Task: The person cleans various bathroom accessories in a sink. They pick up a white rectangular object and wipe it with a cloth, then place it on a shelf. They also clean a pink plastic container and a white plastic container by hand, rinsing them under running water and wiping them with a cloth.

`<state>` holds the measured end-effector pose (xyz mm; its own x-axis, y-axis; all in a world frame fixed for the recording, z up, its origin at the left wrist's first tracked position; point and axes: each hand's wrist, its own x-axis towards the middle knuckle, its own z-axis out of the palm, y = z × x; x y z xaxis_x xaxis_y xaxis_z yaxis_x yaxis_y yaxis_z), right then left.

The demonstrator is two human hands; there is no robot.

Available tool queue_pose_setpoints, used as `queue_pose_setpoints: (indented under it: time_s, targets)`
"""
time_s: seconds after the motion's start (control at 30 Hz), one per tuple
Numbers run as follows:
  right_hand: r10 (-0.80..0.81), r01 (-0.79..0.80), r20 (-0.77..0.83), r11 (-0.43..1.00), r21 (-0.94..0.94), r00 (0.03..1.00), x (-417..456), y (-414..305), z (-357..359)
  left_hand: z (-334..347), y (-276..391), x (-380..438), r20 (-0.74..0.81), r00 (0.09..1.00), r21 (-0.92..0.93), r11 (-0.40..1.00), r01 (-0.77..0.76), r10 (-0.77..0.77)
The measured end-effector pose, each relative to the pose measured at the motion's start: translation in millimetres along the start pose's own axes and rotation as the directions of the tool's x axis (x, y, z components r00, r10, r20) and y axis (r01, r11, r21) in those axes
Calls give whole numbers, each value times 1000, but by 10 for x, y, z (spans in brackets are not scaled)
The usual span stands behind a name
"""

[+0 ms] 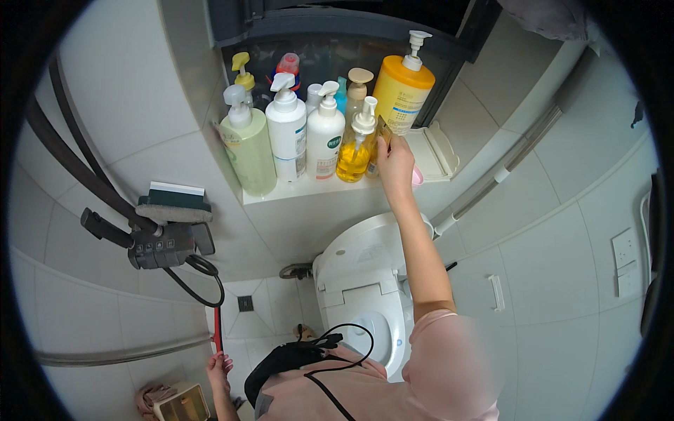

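My right hand [396, 160] reaches over the white window ledge [295, 190] and pinches a small gold-brown packet [385, 131] between thumb and fingers. Just left of it stands a clear pump bottle of yellow liquid [354, 160]; behind it is a large yellow pump bottle with an orange top [403, 92]. A pink item [417, 176] shows partly behind the hand. Down at the lower left, my left hand [219, 366] is at the lower end of a red and black handle [217, 329]; whether the fingers close on it cannot be told.
Pump bottles, including a green one [250, 152] and a white one [325, 142], line the ledge, with a cream tray [429, 152] at its right. Below is a toilet with raised lid [358, 252]. A dark shower fixture [163, 247] and squeegee [174, 202] are on the left wall.
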<state>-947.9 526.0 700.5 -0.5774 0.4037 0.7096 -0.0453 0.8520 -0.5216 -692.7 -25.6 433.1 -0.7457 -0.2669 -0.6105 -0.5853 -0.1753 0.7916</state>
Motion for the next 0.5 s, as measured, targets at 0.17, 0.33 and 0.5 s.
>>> queue_pose_setpoints:
  time_s: [0.17,0.33,0.5]
  targets:
    - [88,-93,95,994,54,992,68,162,85,-46,-111,21,15,1000,13,1000,12,-12]
    - [90,-115,203,987,112,975,77,331,3,-127,-242,48,18,1000,5,1000,2,-2]
    - [65,14,193,923,-384,979,-370,549,-495,-202,-294,-55,-75,997,-14,1000,16,-17]
